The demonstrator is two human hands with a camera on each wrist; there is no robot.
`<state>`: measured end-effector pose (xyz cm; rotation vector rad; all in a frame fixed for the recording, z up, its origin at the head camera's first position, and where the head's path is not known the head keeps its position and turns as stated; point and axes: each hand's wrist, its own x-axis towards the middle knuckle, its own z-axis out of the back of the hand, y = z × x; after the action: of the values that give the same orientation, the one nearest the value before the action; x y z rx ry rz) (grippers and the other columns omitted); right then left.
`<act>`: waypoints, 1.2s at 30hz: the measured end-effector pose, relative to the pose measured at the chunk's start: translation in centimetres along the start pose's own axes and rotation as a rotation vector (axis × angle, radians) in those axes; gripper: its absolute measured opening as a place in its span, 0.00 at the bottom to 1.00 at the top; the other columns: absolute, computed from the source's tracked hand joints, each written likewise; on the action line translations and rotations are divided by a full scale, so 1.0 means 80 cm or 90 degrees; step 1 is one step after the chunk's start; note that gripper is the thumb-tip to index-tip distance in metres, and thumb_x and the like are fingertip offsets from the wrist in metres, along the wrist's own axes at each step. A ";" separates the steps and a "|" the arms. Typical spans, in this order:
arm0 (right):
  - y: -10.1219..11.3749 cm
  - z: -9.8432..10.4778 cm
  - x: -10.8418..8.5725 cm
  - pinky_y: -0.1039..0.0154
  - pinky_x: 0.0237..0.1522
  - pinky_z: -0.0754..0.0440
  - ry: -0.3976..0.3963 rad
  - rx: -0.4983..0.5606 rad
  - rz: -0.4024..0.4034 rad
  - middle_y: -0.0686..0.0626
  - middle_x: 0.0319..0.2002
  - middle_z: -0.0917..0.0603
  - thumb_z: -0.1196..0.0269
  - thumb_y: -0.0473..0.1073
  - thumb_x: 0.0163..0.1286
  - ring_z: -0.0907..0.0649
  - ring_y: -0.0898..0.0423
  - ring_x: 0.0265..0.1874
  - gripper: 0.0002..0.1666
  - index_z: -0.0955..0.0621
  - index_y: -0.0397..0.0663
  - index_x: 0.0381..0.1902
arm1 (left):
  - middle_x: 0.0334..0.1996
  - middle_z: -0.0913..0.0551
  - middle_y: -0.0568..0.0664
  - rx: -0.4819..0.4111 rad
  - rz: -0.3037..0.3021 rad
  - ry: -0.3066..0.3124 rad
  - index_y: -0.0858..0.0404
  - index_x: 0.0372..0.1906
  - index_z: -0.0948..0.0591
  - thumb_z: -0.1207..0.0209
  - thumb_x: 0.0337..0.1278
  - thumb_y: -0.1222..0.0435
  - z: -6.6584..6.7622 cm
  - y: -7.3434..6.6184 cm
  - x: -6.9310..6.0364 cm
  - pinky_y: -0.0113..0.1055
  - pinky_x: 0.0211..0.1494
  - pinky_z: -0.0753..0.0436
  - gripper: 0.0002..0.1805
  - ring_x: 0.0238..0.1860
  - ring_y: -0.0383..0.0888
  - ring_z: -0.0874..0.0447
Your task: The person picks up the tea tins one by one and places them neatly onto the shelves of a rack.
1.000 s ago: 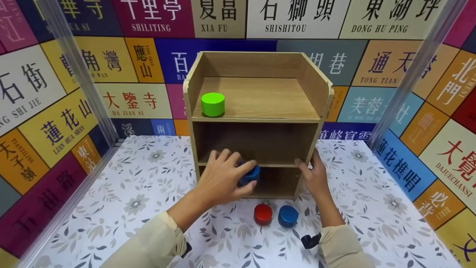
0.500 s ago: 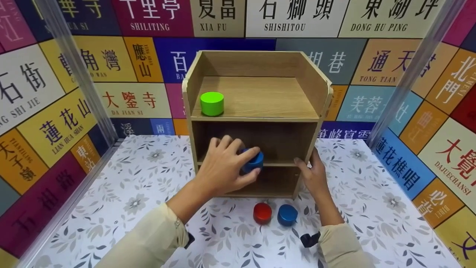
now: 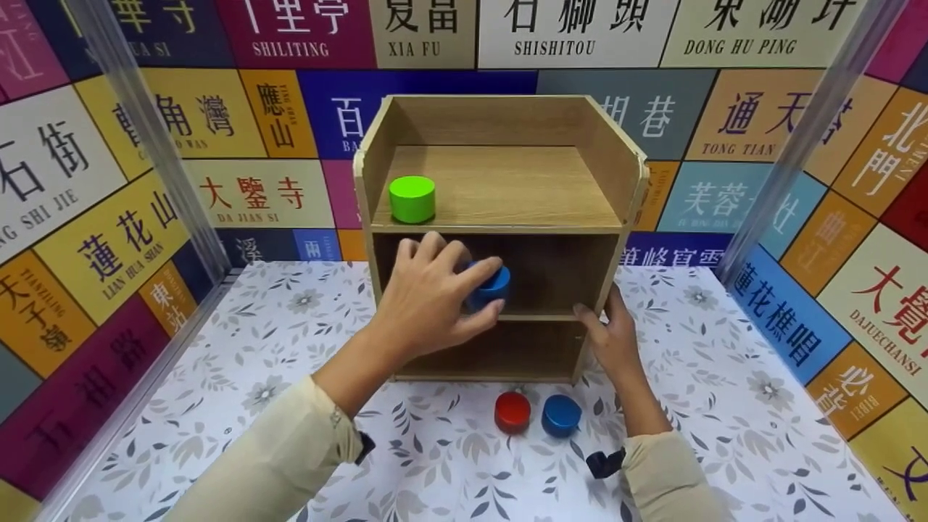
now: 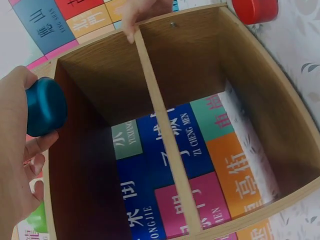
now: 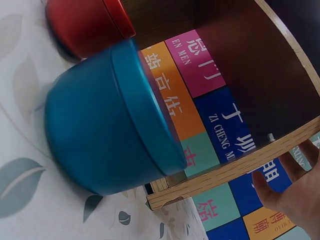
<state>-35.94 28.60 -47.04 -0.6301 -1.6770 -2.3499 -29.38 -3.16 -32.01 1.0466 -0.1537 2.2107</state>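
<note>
Shelving unit [image 3: 507,185] in the head view: its walled top bears a green canister [image 3: 412,200] near the left front corner. The left hand [image 3: 431,297] grips a blue canister [image 3: 493,286] before the middle compartment; whether it is past the front edge I cannot tell. To its right, room runs to the side panel, which the right hand [image 3: 616,337] holds, thumb at the front edge. A red canister [image 3: 512,412] and a second blue canister [image 3: 561,416] stand just apart on the floral cloth [image 3: 261,348], before the bottom compartment. The canisters' contents are hidden.

In the left wrist view, a divider board [image 4: 167,130] separates two compartments, with wall signs [image 4: 200,135] visible through the back.

In the right wrist view, the second blue canister stands upright, near the panel's lower end.
</note>
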 end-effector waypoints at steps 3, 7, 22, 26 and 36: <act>0.000 0.000 0.000 0.46 0.74 0.37 -0.002 0.000 0.000 0.38 0.70 0.26 0.38 0.46 0.72 0.29 0.45 0.72 0.38 0.36 0.49 0.77 | 0.40 0.19 0.51 0.006 -0.003 -0.009 0.43 0.60 0.18 0.50 0.65 0.36 0.005 0.002 0.005 0.50 0.45 0.30 0.27 0.45 0.52 0.28; 0.001 -0.001 0.001 0.47 0.73 0.36 -0.004 -0.003 -0.004 0.38 0.69 0.25 0.38 0.44 0.72 0.29 0.46 0.72 0.38 0.36 0.48 0.77 | 0.40 0.19 0.51 0.014 -0.013 -0.016 0.44 0.60 0.18 0.50 0.65 0.37 0.010 0.004 0.010 0.51 0.45 0.30 0.27 0.46 0.52 0.28; 0.000 -0.002 0.001 0.47 0.72 0.33 -0.016 -0.002 0.008 0.38 0.68 0.24 0.37 0.45 0.72 0.27 0.46 0.71 0.38 0.35 0.49 0.76 | 0.42 0.17 0.51 0.015 -0.019 -0.003 0.45 0.61 0.18 0.52 0.66 0.35 0.026 0.011 0.030 0.53 0.49 0.32 0.29 0.49 0.52 0.29; -0.001 -0.002 0.001 0.45 0.72 0.33 -0.015 -0.003 0.014 0.37 0.68 0.25 0.37 0.46 0.71 0.28 0.44 0.71 0.38 0.35 0.50 0.76 | 0.41 0.17 0.51 0.018 -0.022 -0.007 0.45 0.61 0.18 0.52 0.66 0.35 0.031 0.012 0.036 0.54 0.49 0.31 0.29 0.49 0.53 0.29; -0.002 -0.002 0.001 0.45 0.69 0.30 -0.012 0.006 0.002 0.39 0.69 0.25 0.37 0.46 0.71 0.28 0.47 0.70 0.39 0.36 0.49 0.77 | 0.42 0.17 0.52 0.022 -0.019 -0.014 0.45 0.60 0.18 0.51 0.66 0.36 0.041 0.019 0.054 0.57 0.52 0.32 0.28 0.51 0.54 0.30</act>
<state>-36.08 28.55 -47.21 -0.6541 -1.6929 -2.3389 -30.15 -3.32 -26.42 1.0856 -0.1092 2.1826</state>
